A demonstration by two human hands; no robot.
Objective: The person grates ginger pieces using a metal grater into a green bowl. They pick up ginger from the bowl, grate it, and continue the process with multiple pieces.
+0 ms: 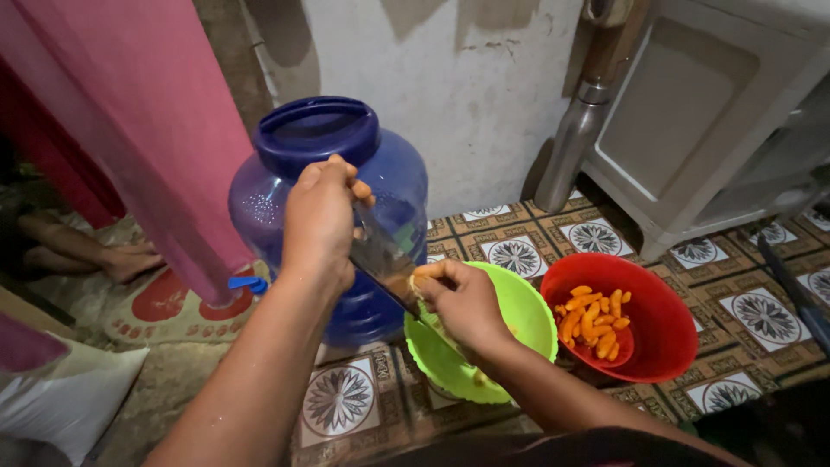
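Note:
My left hand [318, 220] grips the handle of a knife [385, 264], whose blade slants down to the right. My right hand [462, 298] holds a small orange root piece [421, 279] against the blade, above a green bowl [527, 316] on the patterned floor. Some peelings lie inside the green bowl, mostly hidden by my right hand. To the right, a red bowl [666, 337] holds several orange root pieces [592, 316].
A large blue water jug [393, 186] with a small blue tap [246, 283] stands behind my left hand. A pink curtain [147, 121] hangs at left. A metal flask [575, 143] and a pale cabinet [709, 112] stand at the back right. Another person's feet [130, 259] rest at left.

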